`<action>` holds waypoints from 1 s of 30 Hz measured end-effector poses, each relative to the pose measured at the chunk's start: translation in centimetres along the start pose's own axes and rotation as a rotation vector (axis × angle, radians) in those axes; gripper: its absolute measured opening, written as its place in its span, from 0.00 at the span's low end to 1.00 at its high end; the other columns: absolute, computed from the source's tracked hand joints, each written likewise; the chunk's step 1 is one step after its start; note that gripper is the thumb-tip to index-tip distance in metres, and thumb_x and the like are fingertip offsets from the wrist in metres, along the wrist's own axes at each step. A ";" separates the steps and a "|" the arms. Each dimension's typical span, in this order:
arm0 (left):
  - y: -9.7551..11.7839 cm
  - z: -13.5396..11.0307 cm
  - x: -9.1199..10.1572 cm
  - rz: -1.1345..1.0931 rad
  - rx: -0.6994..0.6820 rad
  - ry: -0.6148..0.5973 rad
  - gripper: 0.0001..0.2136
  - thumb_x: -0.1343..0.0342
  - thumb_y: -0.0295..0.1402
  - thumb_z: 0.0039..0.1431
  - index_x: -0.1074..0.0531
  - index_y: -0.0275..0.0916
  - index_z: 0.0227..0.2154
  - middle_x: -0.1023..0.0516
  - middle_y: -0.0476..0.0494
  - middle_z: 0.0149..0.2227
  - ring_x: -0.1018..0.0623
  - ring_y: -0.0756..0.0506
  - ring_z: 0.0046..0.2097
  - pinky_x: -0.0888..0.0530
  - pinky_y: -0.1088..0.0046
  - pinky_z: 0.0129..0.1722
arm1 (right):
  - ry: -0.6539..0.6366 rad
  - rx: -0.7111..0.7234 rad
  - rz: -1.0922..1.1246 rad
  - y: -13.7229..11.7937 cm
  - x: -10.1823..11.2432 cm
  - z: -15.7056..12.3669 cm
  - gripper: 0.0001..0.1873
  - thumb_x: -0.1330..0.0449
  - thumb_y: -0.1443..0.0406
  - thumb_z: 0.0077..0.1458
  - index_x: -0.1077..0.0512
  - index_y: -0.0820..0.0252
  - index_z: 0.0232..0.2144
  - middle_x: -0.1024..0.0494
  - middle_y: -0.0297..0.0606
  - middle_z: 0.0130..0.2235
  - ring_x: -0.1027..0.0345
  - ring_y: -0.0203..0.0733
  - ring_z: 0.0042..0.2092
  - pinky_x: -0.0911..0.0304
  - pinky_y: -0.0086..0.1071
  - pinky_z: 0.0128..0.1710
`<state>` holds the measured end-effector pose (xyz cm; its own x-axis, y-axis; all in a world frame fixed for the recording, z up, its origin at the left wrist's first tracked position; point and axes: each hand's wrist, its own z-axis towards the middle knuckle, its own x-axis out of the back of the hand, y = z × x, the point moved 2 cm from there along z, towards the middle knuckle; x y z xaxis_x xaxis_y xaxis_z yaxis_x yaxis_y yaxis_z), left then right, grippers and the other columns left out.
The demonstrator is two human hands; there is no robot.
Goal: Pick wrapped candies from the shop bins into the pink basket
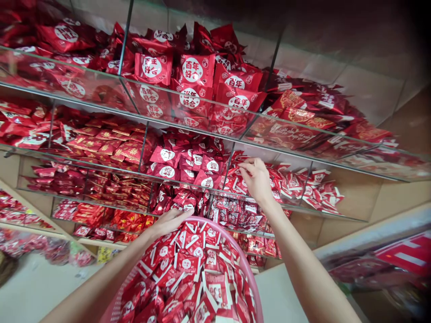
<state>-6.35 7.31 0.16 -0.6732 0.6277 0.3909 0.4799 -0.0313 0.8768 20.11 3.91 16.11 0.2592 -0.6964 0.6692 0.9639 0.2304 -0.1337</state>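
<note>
A pink plastic basket point(247, 269) full of small red-and-white wrapped packets point(186, 264) is in front of me at the bottom of the view. My left hand point(173, 222) grips its far-left rim, fingers stretched along the edge. Up at the shelves, my right hand point(257, 179) reaches over a glass-fronted compartment of small red packets point(235, 181). Its thumb and fingers are bent together in a pinch; whether a packet is between the tips cannot be made out.
Glass shelves point(151, 119) with upright dividers hold several kinds of red packets. Larger red packets point(191, 72) with white round labels fill the upper row. The upper shelf's glass edge runs just above my right hand. Bagged goods point(50, 246) lie low at the left.
</note>
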 end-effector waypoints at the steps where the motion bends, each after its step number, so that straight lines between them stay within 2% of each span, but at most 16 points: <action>1: -0.1 0.0 0.0 0.002 -0.006 0.005 0.28 0.55 0.61 0.44 0.26 0.39 0.24 0.24 0.47 0.26 0.28 0.43 0.33 0.37 0.73 0.32 | 0.030 0.003 0.040 -0.2 0.2 0.0 0.12 0.50 0.66 0.56 0.28 0.59 0.37 0.31 0.41 0.38 0.38 0.42 0.42 0.41 0.35 0.42; 7: 0.1 -0.1 -0.1 0.005 -0.031 0.019 0.29 0.56 0.61 0.44 0.26 0.38 0.24 0.25 0.47 0.24 0.28 0.43 0.32 0.37 0.73 0.32 | 0.261 -0.037 0.140 -1.4 2.0 -0.3 0.11 0.52 0.67 0.58 0.31 0.61 0.38 0.29 0.41 0.37 0.35 0.39 0.41 0.39 0.34 0.43; 10: 0.6 -0.4 -0.1 0.010 -0.032 0.016 0.29 0.57 0.61 0.45 0.27 0.38 0.24 0.25 0.47 0.24 0.28 0.44 0.32 0.37 0.73 0.32 | 0.358 -0.066 0.152 -2.7 3.3 -2.1 0.10 0.51 0.67 0.57 0.32 0.61 0.39 0.28 0.42 0.40 0.34 0.41 0.43 0.38 0.38 0.44; 12: 0.8 -0.5 -0.1 0.022 -0.023 0.005 0.29 0.58 0.61 0.46 0.27 0.38 0.23 0.26 0.48 0.24 0.28 0.44 0.31 0.38 0.74 0.31 | 0.365 -0.053 0.171 -4.1 3.9 -4.2 0.10 0.50 0.68 0.56 0.33 0.58 0.41 0.27 0.42 0.40 0.34 0.42 0.44 0.37 0.41 0.45; 14: 1.0 -0.6 0.0 0.034 -0.008 -0.002 0.29 0.58 0.61 0.47 0.27 0.38 0.23 0.26 0.48 0.24 0.28 0.44 0.30 0.38 0.74 0.31 | 0.300 -0.008 0.234 -5.8 3.9 -6.8 0.13 0.49 0.70 0.55 0.33 0.55 0.42 0.27 0.41 0.41 0.34 0.43 0.45 0.37 0.43 0.46; 19: 1.0 -0.5 -0.1 0.080 -0.003 0.056 0.30 0.58 0.61 0.46 0.27 0.38 0.22 0.28 0.48 0.21 0.30 0.45 0.29 0.40 0.74 0.30 | -0.122 0.069 0.509 -9.8 0.9 -12.1 0.17 0.51 0.72 0.56 0.34 0.53 0.46 0.29 0.40 0.44 0.34 0.40 0.46 0.35 0.37 0.46; 24: 1.5 -1.0 -0.4 0.102 -0.045 0.069 0.29 0.59 0.61 0.46 0.29 0.38 0.19 0.29 0.49 0.21 0.31 0.46 0.29 0.41 0.74 0.30 | -0.338 0.129 0.577 -11.7 -1.3 -13.1 0.16 0.54 0.70 0.58 0.35 0.55 0.47 0.30 0.40 0.46 0.35 0.38 0.48 0.35 0.35 0.48; 27: 1.7 -1.3 -0.5 0.104 -0.069 0.070 0.28 0.59 0.61 0.47 0.32 0.38 0.18 0.33 0.51 0.19 0.34 0.47 0.27 0.43 0.75 0.28 | -0.455 0.222 0.521 -12.0 -1.6 -13.6 0.16 0.54 0.70 0.59 0.36 0.56 0.48 0.31 0.41 0.47 0.34 0.38 0.47 0.34 0.34 0.46; 30: 1.5 -1.5 -0.4 0.112 -0.070 0.082 0.28 0.59 0.61 0.47 0.36 0.38 0.16 0.38 0.52 0.16 0.37 0.49 0.25 0.45 0.75 0.26 | -0.526 0.253 0.462 -11.7 -1.6 -14.4 0.16 0.54 0.70 0.58 0.37 0.56 0.48 0.31 0.41 0.48 0.33 0.39 0.45 0.33 0.33 0.44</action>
<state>-6.19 5.81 1.70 -0.6631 0.5514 0.5061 0.5158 -0.1534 0.8429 9.33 -7.41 6.08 0.5097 -0.0877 0.8559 0.7038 0.6147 -0.3561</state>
